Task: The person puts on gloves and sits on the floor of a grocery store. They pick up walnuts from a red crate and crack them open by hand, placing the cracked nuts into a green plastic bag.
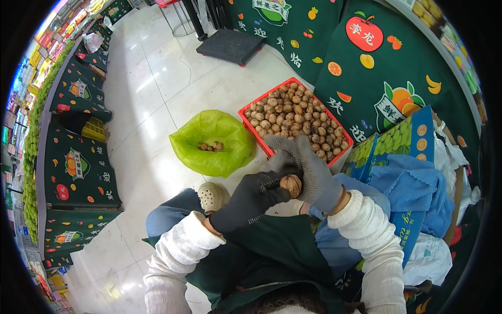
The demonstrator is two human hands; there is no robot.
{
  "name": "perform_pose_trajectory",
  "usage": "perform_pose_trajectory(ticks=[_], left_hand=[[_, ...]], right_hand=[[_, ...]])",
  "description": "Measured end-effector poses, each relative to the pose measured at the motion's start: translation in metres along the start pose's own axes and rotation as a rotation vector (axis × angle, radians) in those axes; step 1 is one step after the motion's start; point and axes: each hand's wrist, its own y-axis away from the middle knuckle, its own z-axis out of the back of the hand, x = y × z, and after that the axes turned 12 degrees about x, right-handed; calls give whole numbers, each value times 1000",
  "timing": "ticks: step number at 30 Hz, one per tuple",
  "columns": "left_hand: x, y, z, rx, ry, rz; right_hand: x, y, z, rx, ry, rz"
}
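Observation:
My left hand [251, 198], in a black dotted work glove, is closed around a walnut [291, 186] in front of my lap. Against it, my right hand [313, 170] wears a grey dotted glove; its palm faces the walnut and its fingers point towards the crate. Whether it also grips the walnut is unclear, and the fingers look partly blurred. Just beyond my hands, a red plastic crate [257, 138] is filled with walnuts [290, 114]. To its left on the floor stands an open green mesh bag [231, 157] with several walnuts [211, 146] at its bottom.
A black platform scale [231, 46] stands on the tiled floor beyond the crate. At right, a blue cloth [411, 184] hangs over a printed cardboard box [411, 235] beside white plastic bags [427, 259]. Green printed drapes [353, 74] cover the display stands on both sides.

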Motion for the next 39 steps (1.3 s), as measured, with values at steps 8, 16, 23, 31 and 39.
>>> perform_pose_trajectory(ticks=[8,16,23,31,39], left_hand=[[15,4,10,-88,609,40],[-8,7,-10,-205,31,301],[14,5,-14,-256,-450,-17],[0,6,10,-305,-204,-15],[-4,14,13,-360,-186,-19]], right_hand=[[-18,-5,5,128,142,163],[-23,7,-12,-53,616,192],[-7,6,-12,-114,425,107],[17,-4,3,-76,353,79],[-1,-2,4,-49,561,69]])
